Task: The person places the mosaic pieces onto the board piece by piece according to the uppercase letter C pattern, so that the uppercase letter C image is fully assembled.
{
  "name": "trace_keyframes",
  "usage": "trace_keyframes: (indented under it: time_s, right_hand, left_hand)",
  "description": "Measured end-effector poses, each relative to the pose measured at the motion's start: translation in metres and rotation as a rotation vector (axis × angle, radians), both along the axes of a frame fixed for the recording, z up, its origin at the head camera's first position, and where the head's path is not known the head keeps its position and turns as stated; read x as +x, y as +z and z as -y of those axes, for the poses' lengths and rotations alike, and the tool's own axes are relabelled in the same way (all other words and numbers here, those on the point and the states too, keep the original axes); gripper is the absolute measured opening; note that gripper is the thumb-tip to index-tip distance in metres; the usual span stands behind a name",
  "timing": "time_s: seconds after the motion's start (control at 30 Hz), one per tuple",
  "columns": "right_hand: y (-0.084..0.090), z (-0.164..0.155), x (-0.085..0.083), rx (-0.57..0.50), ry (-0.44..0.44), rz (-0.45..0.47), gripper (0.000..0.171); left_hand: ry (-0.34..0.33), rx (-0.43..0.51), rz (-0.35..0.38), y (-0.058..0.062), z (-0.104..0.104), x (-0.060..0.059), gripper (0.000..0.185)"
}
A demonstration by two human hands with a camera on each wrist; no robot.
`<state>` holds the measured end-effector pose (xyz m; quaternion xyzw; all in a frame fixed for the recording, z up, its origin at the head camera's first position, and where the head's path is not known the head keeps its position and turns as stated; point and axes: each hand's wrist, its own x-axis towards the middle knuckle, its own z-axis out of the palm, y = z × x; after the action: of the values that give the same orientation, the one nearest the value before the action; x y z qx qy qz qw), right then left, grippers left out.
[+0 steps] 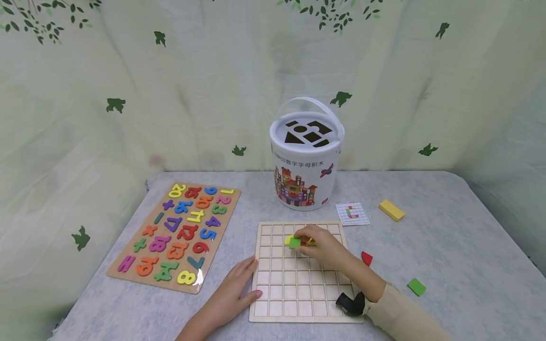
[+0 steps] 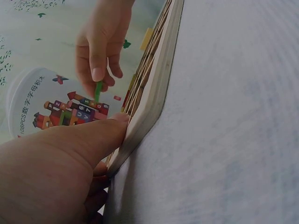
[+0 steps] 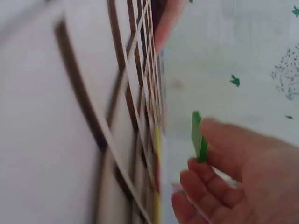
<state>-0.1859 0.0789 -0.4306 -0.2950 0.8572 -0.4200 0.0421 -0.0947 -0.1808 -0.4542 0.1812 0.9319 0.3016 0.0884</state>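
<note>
A square wooden grid board (image 1: 304, 293) lies flat on the table. My right hand (image 1: 321, 245) pinches a thin green square tile (image 1: 295, 243) between thumb and fingers. In the right wrist view, the tile (image 3: 199, 136) stands on edge in the pinch, apart from the grid. Yellow (image 1: 287, 240) and red (image 1: 306, 240) pieces sit on the far rows of the board, partly hidden by that hand. At the board's left edge rests my left hand (image 1: 228, 292), its fingers extended and spread from the thumb. The left wrist view has the thumb (image 2: 105, 135) touching the board's rim.
Behind the board stands a white bucket (image 1: 304, 177) with shape cutouts in its lid. A number board (image 1: 114, 272) lies at left. On the right are a pattern card (image 1: 362, 219), a yellow block (image 1: 391, 210), a red piece (image 1: 366, 258) and another green tile (image 1: 416, 287).
</note>
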Motion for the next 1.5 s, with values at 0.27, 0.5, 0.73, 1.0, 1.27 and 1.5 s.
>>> trace_keyframes:
  time_s: [0.27, 0.5, 0.73, 1.0, 1.27, 1.5]
  right_hand:
    - [-0.017, 0.009, -0.001, 0.087, 0.046, -0.015, 0.024]
    - [-0.018, 0.010, -0.001, 0.136, 0.057, -0.064, 0.026]
    - [-0.019, 0.010, -0.001, 0.153, 0.075, -0.130, 0.022]
    - [-0.011, 0.006, 0.002, 0.145, 0.093, 0.005, 0.033]
    - [0.016, -0.019, 0.014, 0.074, 0.013, 0.044, 0.047]
    - [0.036, -0.066, 0.034, 0.067, -0.116, -0.068, 0.055]
  left_hand:
    - [0.000, -0.002, 0.012, -0.001, 0.000, 0.000, 0.073]
    - [0.003, 0.001, 0.001, -0.001, 0.000, 0.000, 0.073]
    - [0.004, -0.004, -0.004, -0.002, 0.001, 0.000, 0.073]
    - [0.006, 0.004, -0.005, -0.001, 0.000, 0.001, 0.071]
    - [-0.002, 0.015, -0.018, -0.001, -0.001, 0.001, 0.071]
    - [0.001, 0.005, -0.020, 0.000, 0.000, 0.000, 0.071]
